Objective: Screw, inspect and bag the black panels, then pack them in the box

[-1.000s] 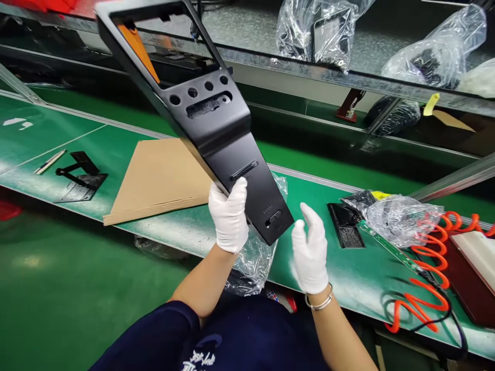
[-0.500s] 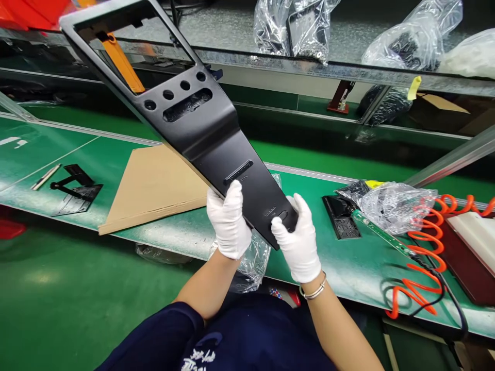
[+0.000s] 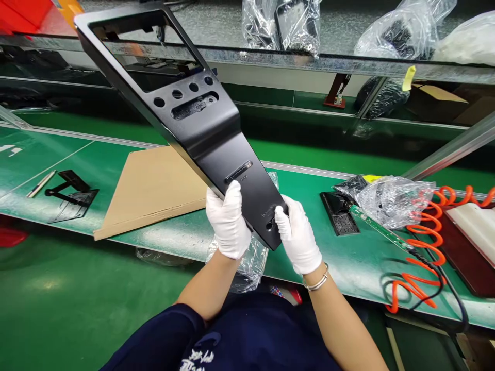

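A long black plastic housing panel slants up and to the left above the green bench. Its far end has a large rectangular opening, with a row of several round holes and a slot below it. My left hand, in a white glove, grips the lower left edge with the thumb on the face. Across from it, my right hand, also gloved, is closed around the lower right corner, thumb beside a small slot. The fingers behind the panel are hidden. Beneath my hands lies a clear plastic bag.
A cardboard sheet lies left on the bench, near a black bracket and a pen. To the right are a green screwdriver, a coiled orange hose and a black part. A metal shelf holds bagged parts.
The panel has tilted a little, its upper end shifting right and its lower corner slightly left. My right hand has turned and moved slightly left with that corner. Both hands keep their hold.
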`<action>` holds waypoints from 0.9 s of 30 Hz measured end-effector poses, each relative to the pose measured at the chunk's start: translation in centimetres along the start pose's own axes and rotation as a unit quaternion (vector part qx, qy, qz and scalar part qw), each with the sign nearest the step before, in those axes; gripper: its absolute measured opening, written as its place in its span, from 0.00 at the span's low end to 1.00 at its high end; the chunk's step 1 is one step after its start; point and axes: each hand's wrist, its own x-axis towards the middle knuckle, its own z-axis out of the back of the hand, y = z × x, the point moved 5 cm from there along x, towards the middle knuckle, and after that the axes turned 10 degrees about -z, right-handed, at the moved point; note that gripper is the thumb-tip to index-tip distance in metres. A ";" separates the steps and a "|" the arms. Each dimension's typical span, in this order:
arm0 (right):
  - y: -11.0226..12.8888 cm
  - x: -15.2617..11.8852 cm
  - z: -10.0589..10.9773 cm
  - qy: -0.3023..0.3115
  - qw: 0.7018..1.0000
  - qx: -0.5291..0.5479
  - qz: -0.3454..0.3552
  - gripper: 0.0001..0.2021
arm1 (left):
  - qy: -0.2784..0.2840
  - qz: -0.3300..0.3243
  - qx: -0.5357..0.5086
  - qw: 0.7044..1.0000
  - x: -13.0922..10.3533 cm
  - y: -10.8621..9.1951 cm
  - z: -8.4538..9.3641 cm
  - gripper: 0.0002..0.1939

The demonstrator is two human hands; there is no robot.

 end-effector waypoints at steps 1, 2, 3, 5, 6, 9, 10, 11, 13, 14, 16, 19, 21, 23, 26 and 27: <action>-0.1 0.0 0.2 0.000 1.000 0.004 0.007 0.29 | -0.003 0.003 -0.006 1.000 0.1 0.2 0.0 0.16; -0.2 -0.2 0.4 -0.007 1.000 0.006 0.018 0.28 | -0.010 0.008 -0.010 1.000 0.2 0.5 0.2 0.17; -0.2 -0.5 0.7 -0.025 0.999 0.006 0.032 0.26 | -0.018 0.014 -0.014 1.000 0.4 0.7 0.3 0.17; 0.0 -1.4 1.5 -0.096 0.993 -0.002 0.064 0.21 | -0.029 0.016 -0.020 0.999 0.7 1.0 0.6 0.17; 0.2 -2.0 1.8 -0.134 0.987 -0.011 0.082 0.19 | -0.029 0.010 -0.025 0.999 0.8 1.0 0.7 0.17; 1.6 -3.4 1.5 -0.208 0.966 -0.065 0.137 0.21 | -0.011 -0.016 -0.032 0.999 0.8 0.6 0.5 0.16; 2.1 -3.6 1.2 -0.220 0.959 -0.088 0.153 0.24 | -0.007 -0.021 -0.028 0.999 0.8 0.5 0.3 0.16; 2.6 -3.7 0.9 -0.229 0.953 -0.111 0.162 0.27 | -0.007 -0.025 -0.020 0.999 0.6 0.4 0.2 0.15; 3.3 -3.4 0.6 -0.244 0.945 -0.143 0.162 0.29 | -0.018 -0.033 -0.005 0.999 0.4 0.2 0.1 0.14; 3.4 -3.2 0.4 -0.245 0.945 -0.152 0.156 0.30 | -0.027 -0.036 -0.003 0.999 0.3 0.1 0.0 0.13; 3.6 -2.8 0.3 -0.241 0.947 -0.159 0.142 0.29 | -0.037 -0.043 -0.006 0.998 0.1 0.0 -0.1 0.12; 3.7 -2.4 0.1 -0.228 0.954 -0.139 0.138 0.25 | -0.038 -0.043 -0.009 0.998 -0.2 0.0 -0.2 0.10; 3.7 -2.3 0.0 -0.214 0.960 -0.115 0.137 0.21 | -0.052 -0.054 0.007 0.997 -0.3 0.0 0.1 0.10; 3.4 -2.1 0.0 -0.196 0.966 -0.102 0.133 0.19 | -0.066 -0.076 0.031 0.994 -0.2 0.0 0.4 0.12; 2.8 -1.9 0.7 -0.181 0.970 -0.086 0.137 0.18 | -0.056 -0.079 0.028 0.995 0.1 0.2 0.5 0.14; 2.4 -1.8 1.2 -0.184 0.972 -0.075 0.129 0.18 | -0.050 -0.066 0.014 0.996 0.2 0.3 0.5 0.14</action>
